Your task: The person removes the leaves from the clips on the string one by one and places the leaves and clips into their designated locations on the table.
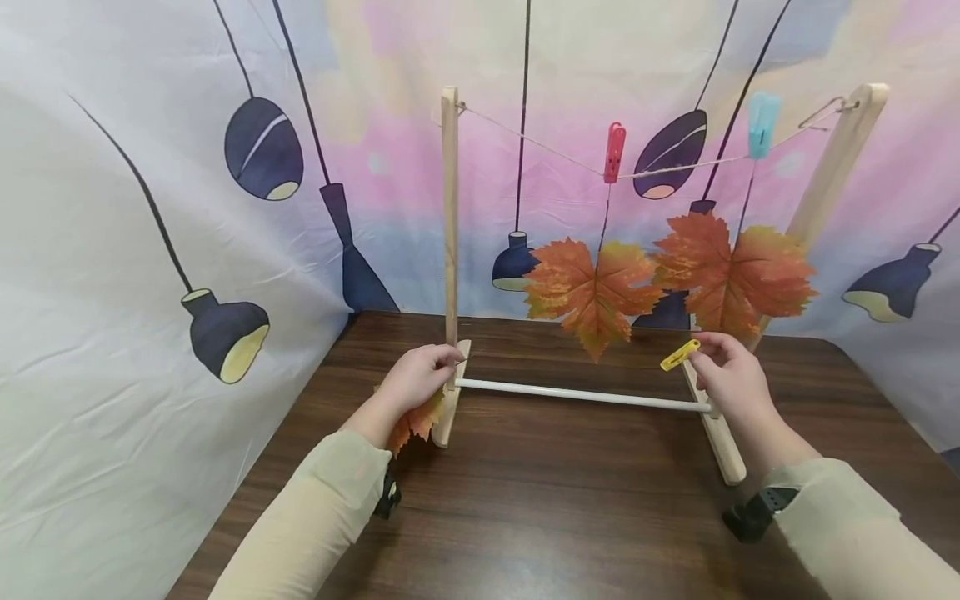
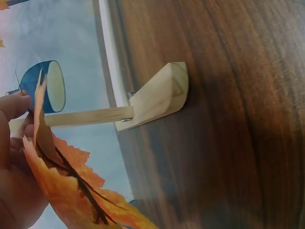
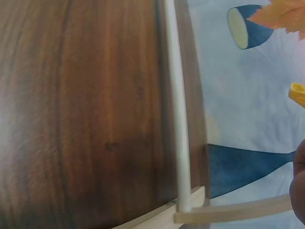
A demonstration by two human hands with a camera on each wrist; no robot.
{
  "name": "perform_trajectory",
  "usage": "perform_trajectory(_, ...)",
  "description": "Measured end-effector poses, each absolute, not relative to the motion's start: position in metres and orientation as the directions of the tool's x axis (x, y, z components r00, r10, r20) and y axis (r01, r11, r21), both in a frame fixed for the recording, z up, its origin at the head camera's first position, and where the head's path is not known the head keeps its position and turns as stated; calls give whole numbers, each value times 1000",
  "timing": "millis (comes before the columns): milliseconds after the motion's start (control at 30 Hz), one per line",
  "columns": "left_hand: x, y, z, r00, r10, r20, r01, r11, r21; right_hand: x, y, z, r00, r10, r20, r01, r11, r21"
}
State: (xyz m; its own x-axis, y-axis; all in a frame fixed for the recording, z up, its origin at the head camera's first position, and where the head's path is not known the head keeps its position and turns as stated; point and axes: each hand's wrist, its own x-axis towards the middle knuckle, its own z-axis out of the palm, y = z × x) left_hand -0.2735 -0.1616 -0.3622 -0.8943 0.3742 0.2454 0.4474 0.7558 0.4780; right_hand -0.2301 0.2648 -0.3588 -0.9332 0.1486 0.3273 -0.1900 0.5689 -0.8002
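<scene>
My left hand (image 1: 422, 377) pinches the thin stem of an orange artificial maple leaf (image 1: 417, 423), which hangs below the palm beside the rack's left post. In the left wrist view the leaf (image 2: 71, 186) shows its dark midrib, and the stem tip pokes out past the fingertips. A yellow clothespin (image 1: 680, 355) is pinched between thumb and fingers of my right hand (image 1: 731, 375), in front of the right post. Only the end of that clothespin (image 3: 297, 93) enters the right wrist view. On the string (image 1: 532, 140), a red clothespin (image 1: 615, 152) and a light blue clothespin (image 1: 762, 125) each hold a leaf.
A wooden rack has a left post (image 1: 451, 225), a right post (image 1: 836, 179) and a white crossbar (image 1: 585, 392) low between its feet. It stands on a dark wooden table (image 1: 525, 500). Behind hangs a cloth backdrop (image 1: 405, 125) printed with lamps.
</scene>
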Motion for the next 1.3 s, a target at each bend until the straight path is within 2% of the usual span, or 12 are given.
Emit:
perform_trajectory(433,-273,-161,-377,-924,343,169,375,726,576,-223,277,-379,-946,158,283,-149,561,-814)
perform_trajectory(733,-271,-164,-385,-917,361,168,391,736,553,-218,283,-390,-957,178,229,-104,526,-844)
perform_trajectory(1133,-271,-165,-398,-935,338,108,339,759,556,-212,295,-408,-961,177,214,-75,576,-814)
perform_trajectory(1300,-272,-169,-400,-926,361,111,362,765,533,-209,297,-414,-963,184,198,-62,563,-824)
